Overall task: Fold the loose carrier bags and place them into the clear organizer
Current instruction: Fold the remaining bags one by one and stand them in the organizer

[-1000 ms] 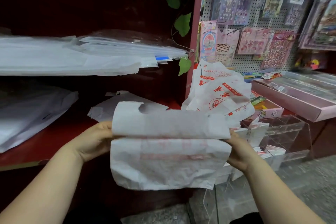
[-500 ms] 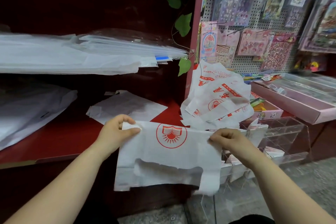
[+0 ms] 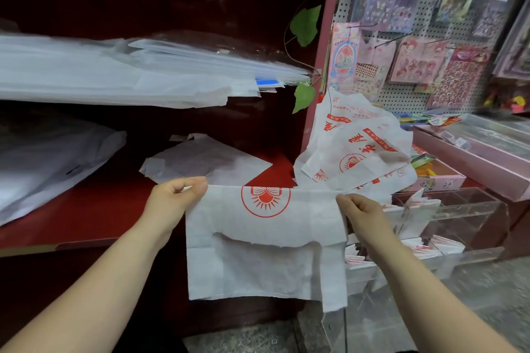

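A white carrier bag (image 3: 266, 255) with a red sun-and-book emblem hangs folded in half in front of the red shelf. My left hand (image 3: 172, 200) pinches its top left corner, and my right hand (image 3: 360, 210) pinches the top right corner. The handle flap drops over the lower half. A heap of loose white bags with red print (image 3: 358, 152) lies to the right on the shelf's end. The clear organizer (image 3: 470, 218) stands at the right, with several folded bags inside its compartments.
Another flat white bag (image 3: 206, 160) lies on the red shelf (image 3: 86, 215). Stacked clear and white sheets (image 3: 129, 77) fill the shelf above. A pegboard with sticker packs (image 3: 415, 37) and pink trays (image 3: 473, 152) stand at the right. Grey floor lies below.
The bag's upper half has been folded over toward me, so the red emblem now faces up. Both hands shifted to pinch the new top edge and have held there since.
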Available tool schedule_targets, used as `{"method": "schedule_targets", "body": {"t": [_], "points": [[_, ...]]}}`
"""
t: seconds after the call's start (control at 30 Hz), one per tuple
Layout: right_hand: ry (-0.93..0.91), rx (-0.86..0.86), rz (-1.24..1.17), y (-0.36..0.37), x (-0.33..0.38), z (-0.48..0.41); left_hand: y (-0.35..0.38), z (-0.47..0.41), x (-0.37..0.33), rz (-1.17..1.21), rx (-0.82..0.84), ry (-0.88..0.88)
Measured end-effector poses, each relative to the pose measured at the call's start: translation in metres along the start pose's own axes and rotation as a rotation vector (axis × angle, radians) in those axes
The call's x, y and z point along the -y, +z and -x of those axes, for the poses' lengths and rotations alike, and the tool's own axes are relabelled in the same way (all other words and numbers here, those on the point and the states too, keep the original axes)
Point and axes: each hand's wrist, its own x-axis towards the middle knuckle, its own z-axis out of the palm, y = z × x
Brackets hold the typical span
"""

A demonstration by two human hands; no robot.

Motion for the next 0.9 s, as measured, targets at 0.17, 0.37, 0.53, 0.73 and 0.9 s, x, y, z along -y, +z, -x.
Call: {"method": "schedule_targets", "body": {"t": [0.17, 0.37, 0.53, 0.73, 0.9], "points": [[-0.041, -0.047, 0.179, 0.027, 0.004, -0.022, 0.002, -0.026, 0.014, -0.063, -0.145, -0.064], [-0.027, -0.052, 0.338, 0.070, 0.005, -0.068, -0.007, -0.071, 0.034, -0.306, -0.270, -0.050], [0.007, -0.016, 0.542, 0.100, -0.006, -0.096, -0.019, -0.097, 0.054, -0.559, -0.278, -0.090], [-0.357, 0.089, 0.787, 0.146, -0.009, -0.097, -0.021, -0.111, 0.069, -0.825, -0.307, -0.118], [-0.401, 0.513, 0.970, 0.194, -0.009, -0.089, -0.023, -0.116, 0.078, -0.959, -0.313, -0.049]]}}
